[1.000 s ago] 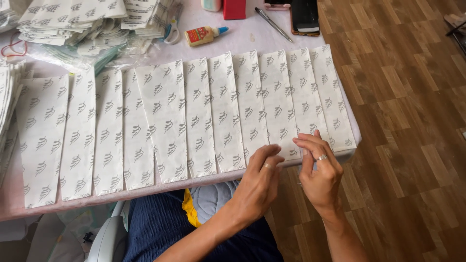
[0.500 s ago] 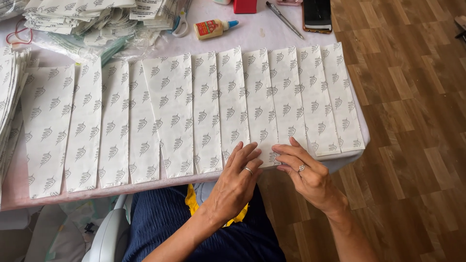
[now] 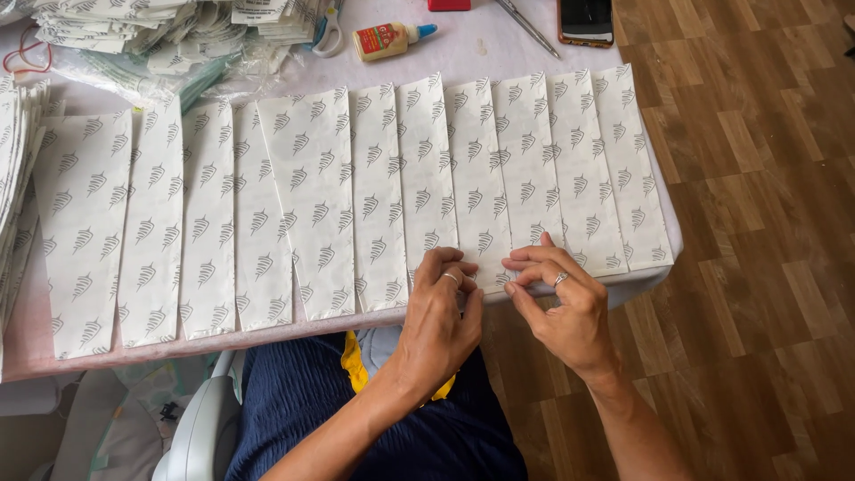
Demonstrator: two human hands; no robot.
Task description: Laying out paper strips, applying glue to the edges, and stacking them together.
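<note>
My left hand (image 3: 441, 316) and right hand (image 3: 561, 307) pinch the near end of one white patterned paper strip (image 3: 476, 178) at the tabletop (image 3: 481, 44) edge, fingers curled narrow on it. More strips lie overlapping in a row alongside; a glue bottle (image 3: 387, 40), scissors (image 3: 329, 31) and phone (image 3: 586, 20) sit beyond.

The left hand (image 3: 441, 312) and right hand (image 3: 561, 307) are covering the near ends of two printed paper bags (image 3: 481, 178), so the grip there is not showing. The top edge is cutting off the phone (image 3: 586, 18), the scissors (image 3: 329, 31) and the stacked bags (image 3: 134, 31). The near table edge (image 3: 134, 352) is perhaps hiding the chair.
</note>
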